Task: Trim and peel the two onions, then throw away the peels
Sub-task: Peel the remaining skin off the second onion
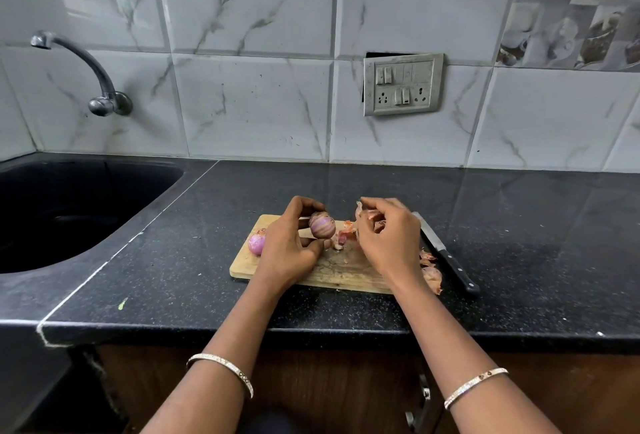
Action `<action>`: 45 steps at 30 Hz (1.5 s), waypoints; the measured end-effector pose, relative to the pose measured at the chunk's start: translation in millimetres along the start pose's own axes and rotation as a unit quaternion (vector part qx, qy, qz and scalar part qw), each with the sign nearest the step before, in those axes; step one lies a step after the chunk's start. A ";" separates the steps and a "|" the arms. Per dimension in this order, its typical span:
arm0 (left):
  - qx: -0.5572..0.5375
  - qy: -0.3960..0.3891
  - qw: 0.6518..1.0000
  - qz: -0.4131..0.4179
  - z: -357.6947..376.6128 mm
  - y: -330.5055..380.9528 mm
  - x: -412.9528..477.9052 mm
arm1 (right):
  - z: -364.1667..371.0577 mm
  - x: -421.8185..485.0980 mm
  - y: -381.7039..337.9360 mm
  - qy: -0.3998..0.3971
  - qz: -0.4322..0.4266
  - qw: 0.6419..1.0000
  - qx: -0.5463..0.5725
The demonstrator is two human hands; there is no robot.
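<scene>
The left hand (287, 250) covers the 3 o'clock side of the second onion (257, 243) at the cutting board's (249, 267) 9 o'clock end. Its fingertips hide parts of the held onion (322, 225). The right hand (388, 239) curls over the peel (367, 213) it pinches, leaving only an edge showing at its 11 o'clock. Scraps (341, 243) between the hands are too small to tell apart. The sink (69, 212) is cut off by the left edge, and the forearms by the bottom edge.

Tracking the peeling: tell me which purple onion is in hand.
The round purple onion gripped by the left hand; the other onion lies on the wooden cutting board's left end.
</scene>
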State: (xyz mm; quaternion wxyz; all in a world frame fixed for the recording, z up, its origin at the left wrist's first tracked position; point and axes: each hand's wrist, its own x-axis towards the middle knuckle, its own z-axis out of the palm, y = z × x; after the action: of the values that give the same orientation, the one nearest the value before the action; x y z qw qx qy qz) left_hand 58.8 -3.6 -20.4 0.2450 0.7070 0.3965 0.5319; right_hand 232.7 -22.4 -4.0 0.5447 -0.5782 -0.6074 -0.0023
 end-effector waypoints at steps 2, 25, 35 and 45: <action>-0.001 0.000 1.000 0.000 -0.1 -0.4 0.5 | -0.9 -0.4 -2.8 -0.035 -0.042 0.998 0.014; -0.023 -0.011 0.999 -0.019 0.5 -2.8 1.7 | 6.9 -1.2 3.6 -0.131 -0.010 0.980 0.149; 0.055 0.000 0.998 0.033 -1.6 -2.4 1.3 | 8.1 -0.9 5.3 -0.118 -0.038 0.983 0.132; 0.069 -0.002 0.997 0.039 -1.9 -2.2 1.0 | 5.8 -2.2 2.9 -0.126 -0.008 0.982 0.138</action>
State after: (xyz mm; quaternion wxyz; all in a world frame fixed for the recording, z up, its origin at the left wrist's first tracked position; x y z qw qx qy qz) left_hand 56.4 -1.7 -20.9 0.1756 0.7384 0.4034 0.5111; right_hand 230.3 -19.3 -9.6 0.5383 -0.4886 -0.6701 0.1499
